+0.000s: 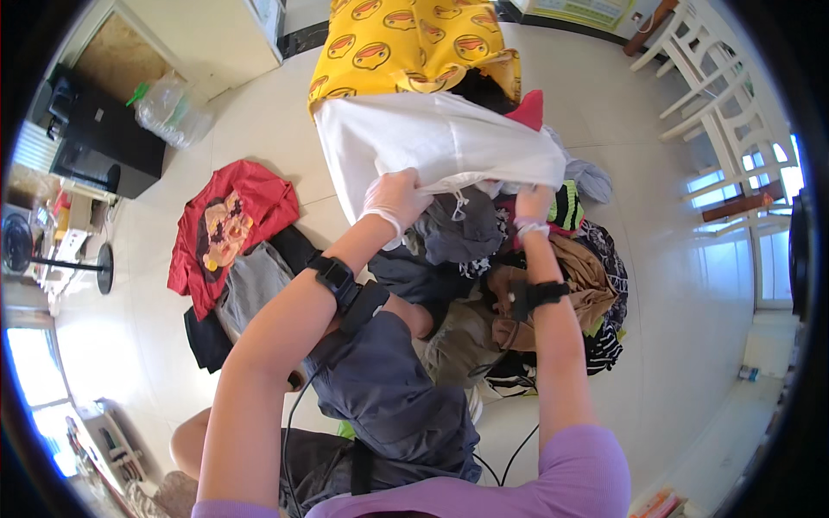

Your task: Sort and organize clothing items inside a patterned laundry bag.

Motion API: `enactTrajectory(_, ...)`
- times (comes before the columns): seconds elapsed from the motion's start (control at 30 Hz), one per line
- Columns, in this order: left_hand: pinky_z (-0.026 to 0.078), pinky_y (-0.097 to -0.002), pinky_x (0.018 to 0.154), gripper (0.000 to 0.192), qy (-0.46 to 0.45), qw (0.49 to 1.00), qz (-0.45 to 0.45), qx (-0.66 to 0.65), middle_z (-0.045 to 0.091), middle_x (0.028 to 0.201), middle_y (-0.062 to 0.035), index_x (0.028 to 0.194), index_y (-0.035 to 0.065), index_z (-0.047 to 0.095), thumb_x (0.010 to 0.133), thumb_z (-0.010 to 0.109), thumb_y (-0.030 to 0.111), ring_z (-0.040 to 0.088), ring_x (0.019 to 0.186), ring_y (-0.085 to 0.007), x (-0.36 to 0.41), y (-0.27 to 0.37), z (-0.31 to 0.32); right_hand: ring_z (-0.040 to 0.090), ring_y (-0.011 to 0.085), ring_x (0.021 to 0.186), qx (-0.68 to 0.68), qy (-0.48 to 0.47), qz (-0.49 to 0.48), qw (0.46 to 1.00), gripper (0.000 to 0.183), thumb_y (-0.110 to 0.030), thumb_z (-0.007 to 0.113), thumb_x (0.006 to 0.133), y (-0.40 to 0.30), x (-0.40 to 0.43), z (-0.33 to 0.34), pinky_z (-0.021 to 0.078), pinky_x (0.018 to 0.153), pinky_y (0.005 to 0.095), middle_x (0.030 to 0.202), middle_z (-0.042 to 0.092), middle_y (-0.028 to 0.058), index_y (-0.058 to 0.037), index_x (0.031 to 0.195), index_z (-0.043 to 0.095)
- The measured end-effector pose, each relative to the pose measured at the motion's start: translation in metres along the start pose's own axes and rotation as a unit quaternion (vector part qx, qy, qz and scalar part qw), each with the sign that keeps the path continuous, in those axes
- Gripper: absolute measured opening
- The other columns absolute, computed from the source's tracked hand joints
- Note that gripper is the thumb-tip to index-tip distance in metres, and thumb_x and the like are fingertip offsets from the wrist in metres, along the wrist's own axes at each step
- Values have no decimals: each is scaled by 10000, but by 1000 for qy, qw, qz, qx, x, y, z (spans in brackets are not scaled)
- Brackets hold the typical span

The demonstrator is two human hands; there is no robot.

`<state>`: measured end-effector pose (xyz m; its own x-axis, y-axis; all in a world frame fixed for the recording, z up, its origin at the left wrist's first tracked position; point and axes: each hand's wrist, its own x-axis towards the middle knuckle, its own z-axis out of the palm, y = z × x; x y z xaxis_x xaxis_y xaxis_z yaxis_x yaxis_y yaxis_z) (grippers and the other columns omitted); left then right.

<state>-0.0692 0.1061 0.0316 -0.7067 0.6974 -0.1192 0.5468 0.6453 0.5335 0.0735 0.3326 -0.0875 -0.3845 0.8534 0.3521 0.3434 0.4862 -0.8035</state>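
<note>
A large white cloth garment [427, 136] is stretched between my two gloved hands. My left hand [395, 197] grips its near edge, in front of a dark grey bunched garment [460, 223]. My right hand [535, 204] grips the white fabric near its right end, its fingers partly hidden by the cloth. Beyond the white cloth stands a yellow fabric piece with duck-face prints [414, 39], with a dark gap and a red scrap [528, 110] at its near edge. A pile of mixed clothes, including a brown garment [583, 272], lies beneath and around my right forearm.
To the left on the tiled floor lie a red printed T-shirt [233, 223] and a grey garment [252, 285]. Farther left are a clear plastic bottle [171, 110], a black cabinet [107, 136] and a fan [103, 269]. White chairs [732, 123] stand at the right.
</note>
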Motion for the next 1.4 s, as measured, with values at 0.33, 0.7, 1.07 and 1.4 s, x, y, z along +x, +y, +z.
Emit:
enactTrajectory(0.33,504,-439,785,386,58,998,-27,22,676,837,-203,928,82,697,762,668,429,652,847,-372,23,-4,-5,504,328,1226,-292,-278,-244,882,496,-416,537,875,-43,91,95,374,1045,435,1301,562,148,-96,1251,591)
enactTrajectory(0.7,494,-430,728,275,188,978,-32,-80,644,809,-230,959,70,681,814,593,286,621,819,-422,34,-17,-3,550,376,1108,-185,-80,-217,955,310,-119,461,888,-9,-27,82,404,974,455,1113,621,221,-33,1158,587)
enactTrajectory(1.07,496,-445,756,268,144,987,-36,-66,649,832,-232,914,67,684,810,567,284,621,830,-420,28,-27,-6,606,336,1031,-311,-373,-132,864,451,-86,599,764,14,-126,-63,516,798,413,1279,559,178,-85,1213,556)
enactTrajectory(1.4,495,-449,807,358,88,995,-7,-36,644,876,-268,996,23,678,841,566,327,619,883,-434,19,-14,-7,539,316,1098,21,-266,-381,885,299,-93,560,797,-121,-90,28,437,954,385,1119,573,161,4,1079,581)
